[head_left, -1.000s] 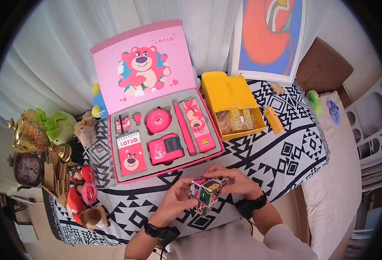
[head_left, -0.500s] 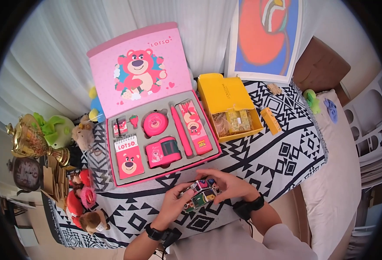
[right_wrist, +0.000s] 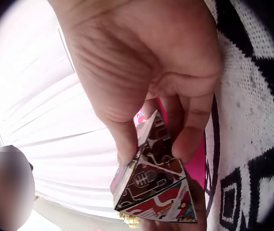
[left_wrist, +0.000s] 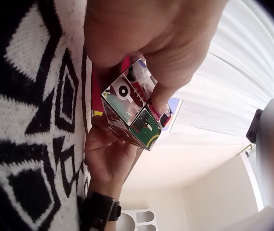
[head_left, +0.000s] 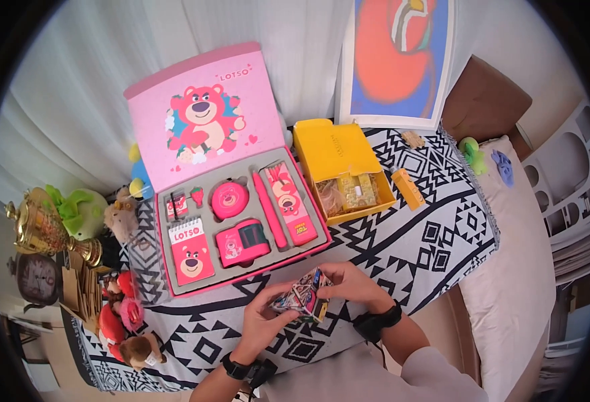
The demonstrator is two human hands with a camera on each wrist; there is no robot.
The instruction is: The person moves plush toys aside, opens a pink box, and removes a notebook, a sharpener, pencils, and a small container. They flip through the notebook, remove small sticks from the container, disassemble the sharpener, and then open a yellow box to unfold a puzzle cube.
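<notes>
A folding puzzle cube [head_left: 306,295] with colourful printed faces is held above the patterned cloth, close to the person's body. My left hand [head_left: 263,323] grips its left side, thumb near the lower edge. My right hand [head_left: 354,287] pinches it from the right between thumb and fingers. Seen from the left wrist, the puzzle cube [left_wrist: 137,108] shows angular facets in green, brown and red. In the right wrist view the puzzle cube [right_wrist: 153,178] has a pointed, pyramid-like part between thumb and fingers. Some left fingers are hidden behind it.
Beyond the hands stands an open pink gift box [head_left: 218,276] with stationery. Right of it are a yellow box [head_left: 338,151] and an orange carton [head_left: 409,188]. Plush toys [head_left: 139,350], a gold trophy [head_left: 39,221] and a clock [head_left: 39,278] crowd the left side.
The puzzle cube went from a compact block to a longer flat form, and now shows slanted, pointed facets. Both hands turned with it and kept hold. The head view shifted slightly.
</notes>
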